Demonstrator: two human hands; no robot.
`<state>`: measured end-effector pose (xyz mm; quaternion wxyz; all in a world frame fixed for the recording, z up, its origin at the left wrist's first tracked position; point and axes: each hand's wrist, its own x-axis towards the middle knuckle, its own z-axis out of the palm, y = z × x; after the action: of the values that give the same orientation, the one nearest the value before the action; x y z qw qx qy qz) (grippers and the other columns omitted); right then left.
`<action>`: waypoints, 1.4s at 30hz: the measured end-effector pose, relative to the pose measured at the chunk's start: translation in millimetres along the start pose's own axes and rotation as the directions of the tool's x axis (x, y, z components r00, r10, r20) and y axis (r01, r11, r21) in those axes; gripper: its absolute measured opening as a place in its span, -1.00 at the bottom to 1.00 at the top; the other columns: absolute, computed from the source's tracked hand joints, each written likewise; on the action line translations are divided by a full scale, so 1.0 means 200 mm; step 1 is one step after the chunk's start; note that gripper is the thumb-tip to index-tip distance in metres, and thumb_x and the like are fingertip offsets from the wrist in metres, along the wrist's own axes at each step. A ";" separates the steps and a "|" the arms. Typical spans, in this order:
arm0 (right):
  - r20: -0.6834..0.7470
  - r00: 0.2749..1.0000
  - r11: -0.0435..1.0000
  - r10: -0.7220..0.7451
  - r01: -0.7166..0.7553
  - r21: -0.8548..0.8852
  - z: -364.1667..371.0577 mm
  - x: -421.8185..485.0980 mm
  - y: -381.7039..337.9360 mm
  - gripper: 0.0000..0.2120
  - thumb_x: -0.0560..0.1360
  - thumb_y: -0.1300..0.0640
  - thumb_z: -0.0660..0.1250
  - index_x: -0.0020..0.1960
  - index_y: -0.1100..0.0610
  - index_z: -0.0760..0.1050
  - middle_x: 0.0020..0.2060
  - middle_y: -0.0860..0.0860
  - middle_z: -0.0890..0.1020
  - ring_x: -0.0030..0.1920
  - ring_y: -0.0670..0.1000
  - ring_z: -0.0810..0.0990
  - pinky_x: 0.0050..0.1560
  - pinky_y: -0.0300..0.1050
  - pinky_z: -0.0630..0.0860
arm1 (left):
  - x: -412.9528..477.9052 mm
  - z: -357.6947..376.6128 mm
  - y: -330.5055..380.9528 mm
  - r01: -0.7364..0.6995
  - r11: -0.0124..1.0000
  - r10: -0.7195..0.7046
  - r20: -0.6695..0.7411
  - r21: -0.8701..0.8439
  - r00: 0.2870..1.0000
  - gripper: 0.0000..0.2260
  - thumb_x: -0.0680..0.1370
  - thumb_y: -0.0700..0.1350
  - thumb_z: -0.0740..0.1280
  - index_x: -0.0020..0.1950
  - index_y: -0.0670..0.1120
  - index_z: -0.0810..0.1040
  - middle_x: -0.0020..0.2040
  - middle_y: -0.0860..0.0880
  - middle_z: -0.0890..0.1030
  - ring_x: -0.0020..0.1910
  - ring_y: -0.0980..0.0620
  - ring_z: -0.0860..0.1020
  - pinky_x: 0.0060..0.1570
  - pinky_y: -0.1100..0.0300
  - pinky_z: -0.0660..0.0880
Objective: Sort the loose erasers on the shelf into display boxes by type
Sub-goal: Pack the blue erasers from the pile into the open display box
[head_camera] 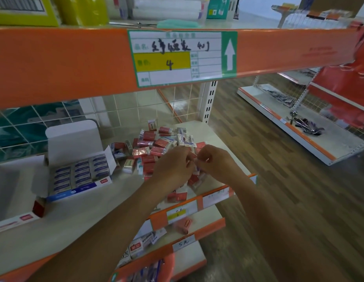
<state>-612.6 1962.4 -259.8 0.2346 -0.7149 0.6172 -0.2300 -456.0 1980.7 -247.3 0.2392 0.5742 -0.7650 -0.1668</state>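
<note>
Though strewn with erasers [156, 147], cream shelf [85, 216] (plank floor [278, 190] beyond)

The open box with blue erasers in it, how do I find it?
Look at the white shelf under the orange beam. Left of the loose eraser pile sits the open box. Only it holds neat rows of blue-striped erasers.

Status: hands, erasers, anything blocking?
Left hand and right hand curled together over pile of loose red and white wrapped erasers, grip hidden. Open white cardboard display box holds rows of blue-labelled erasers. Nothing blocking pile-to-box path.
</note>
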 end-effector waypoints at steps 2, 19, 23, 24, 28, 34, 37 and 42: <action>-0.064 0.998 0.995 0.026 -0.020 0.100 -0.01 0.00 0.02 -0.92 0.45 0.10 0.43 -0.16 0.03 0.52 -0.30 -0.08 0.61 -0.34 -0.15 0.53 -0.37 -0.44 0.36 | 0.01 0.01 0.01 0.021 1.000 -0.021 0.007 -0.019 1.000 -0.86 0.53 -0.03 0.28 0.03 -0.03 0.55 -0.08 0.07 0.50 -0.09 0.07 0.51 -0.16 0.17 0.45; 0.028 0.991 0.914 0.132 -0.133 0.382 -0.08 0.00 -0.02 -0.90 0.50 0.09 0.37 -0.09 0.12 0.59 -0.29 0.00 0.66 -0.43 -0.13 0.52 -0.34 -0.22 0.44 | 0.05 -0.02 0.03 -0.002 1.000 0.002 0.010 0.000 1.000 -0.79 0.48 -0.06 0.34 0.08 -0.10 0.57 -0.02 -0.02 0.56 -0.08 0.03 0.51 -0.11 0.13 0.49; 0.075 0.997 0.931 0.020 -0.046 0.363 -0.06 0.02 -0.12 -0.93 0.51 0.13 0.37 -0.05 0.02 0.62 -0.23 -0.01 0.69 -0.37 -0.18 0.56 -0.37 -0.41 0.41 | 0.00 -0.11 -0.03 -0.038 0.999 0.037 -0.079 -0.004 0.996 -0.80 0.47 -0.08 0.36 0.07 -0.07 0.60 -0.03 0.00 0.56 -0.08 0.06 0.50 -0.13 0.18 0.47; 0.073 0.997 0.947 -0.016 -0.009 0.322 -0.04 0.03 -0.15 -0.94 0.50 0.13 0.37 -0.06 0.01 0.61 -0.23 -0.04 0.68 -0.37 -0.23 0.55 -0.37 -0.46 0.37 | -0.02 -0.15 -0.05 -0.037 0.999 0.037 -0.093 0.000 0.995 -0.80 0.47 -0.08 0.36 0.07 -0.06 0.59 -0.03 0.01 0.56 -0.09 0.07 0.50 -0.13 0.19 0.46; 0.133 0.971 0.968 -0.200 0.175 0.177 0.04 0.08 -0.32 -0.92 0.50 0.13 0.37 -0.04 -0.01 0.61 -0.20 -0.20 0.60 -0.23 -0.34 0.54 -0.24 -0.54 0.35 | -0.12 -0.30 -0.17 -0.043 0.999 0.040 -0.145 -0.021 0.989 -0.81 0.48 -0.14 0.39 0.08 -0.08 0.58 -0.09 0.08 0.51 -0.14 0.13 0.47 -0.16 0.40 0.38; 0.214 0.887 0.910 -0.410 0.381 0.163 0.22 0.14 -0.61 -0.87 0.45 0.13 0.45 -0.01 0.09 0.59 -0.17 -0.13 0.63 -0.17 -0.20 0.59 -0.14 -0.40 0.47 | -0.28 -0.50 -0.42 0.117 0.993 -0.116 -0.204 -0.007 0.972 -0.82 0.45 -0.23 0.41 0.03 -0.09 0.60 -0.08 0.03 0.56 -0.18 0.13 0.51 -0.23 0.47 0.34; 0.250 0.845 0.880 -0.474 0.463 0.103 0.32 0.16 -0.74 -0.94 0.46 0.16 0.43 -0.10 0.06 0.56 -0.29 -0.20 0.56 -0.28 -0.30 0.52 -0.27 -0.46 0.38 | -0.37 -0.57 -0.55 0.206 0.978 -0.205 -0.227 -0.021 0.952 -0.86 0.48 -0.18 0.39 0.03 -0.06 0.60 -0.08 0.07 0.54 -0.20 0.18 0.49 -0.16 0.52 0.34; 0.337 0.798 0.835 -0.499 0.547 -0.058 0.46 0.17 -0.89 -0.94 0.46 0.18 0.40 -0.07 0.14 0.61 -0.17 -0.03 0.67 -0.18 -0.06 0.62 -0.10 -0.15 0.54 | -0.48 -0.65 -0.67 0.343 0.939 -0.337 -0.275 -0.026 0.901 -0.88 0.57 -0.15 0.27 0.04 -0.09 0.58 0.10 -0.02 0.60 -0.04 0.08 0.53 0.09 0.23 0.49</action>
<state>-412.9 1955.6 -219.6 0.2001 -0.9002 0.3665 -0.1237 -254.5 2037.1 -227.6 0.3039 0.7189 -0.6144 -0.1159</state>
